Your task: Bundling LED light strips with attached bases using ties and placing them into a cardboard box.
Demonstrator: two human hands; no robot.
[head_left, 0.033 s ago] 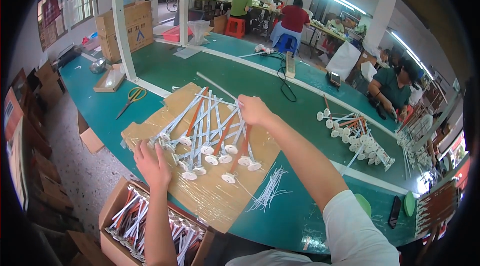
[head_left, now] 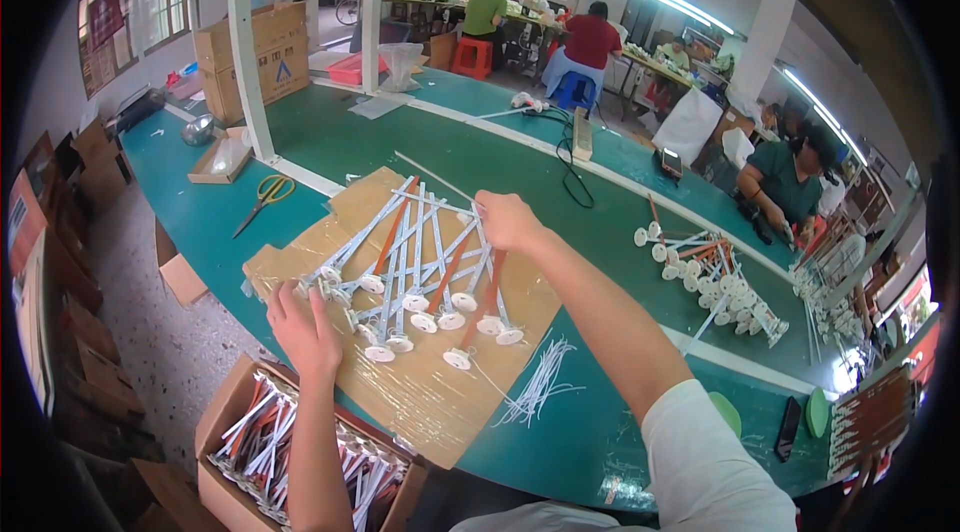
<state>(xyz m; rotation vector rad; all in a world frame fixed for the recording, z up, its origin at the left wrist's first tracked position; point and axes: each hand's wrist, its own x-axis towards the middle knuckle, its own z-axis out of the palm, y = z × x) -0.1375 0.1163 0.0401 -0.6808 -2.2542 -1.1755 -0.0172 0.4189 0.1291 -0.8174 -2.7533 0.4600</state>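
Several long thin rods (head_left: 432,250), white and orange with white disc ends, lie fanned out on a taped cardboard sheet (head_left: 420,402) on the green table (head_left: 620,232). My right hand (head_left: 506,220) is closed over the far ends of the rods, where they come together. My left hand (head_left: 303,330) rests with fingers apart on the near left edge of the cardboard, touching the disc ends there. It holds nothing that I can see.
An open cardboard box (head_left: 225,410) of more rods sits below my left arm. A bunch of white ties (head_left: 540,384) lies right of the sheet. Scissors (head_left: 262,197), a white post (head_left: 245,52) and another rod pile (head_left: 720,277) surround it. A person (head_left: 790,177) works at right.
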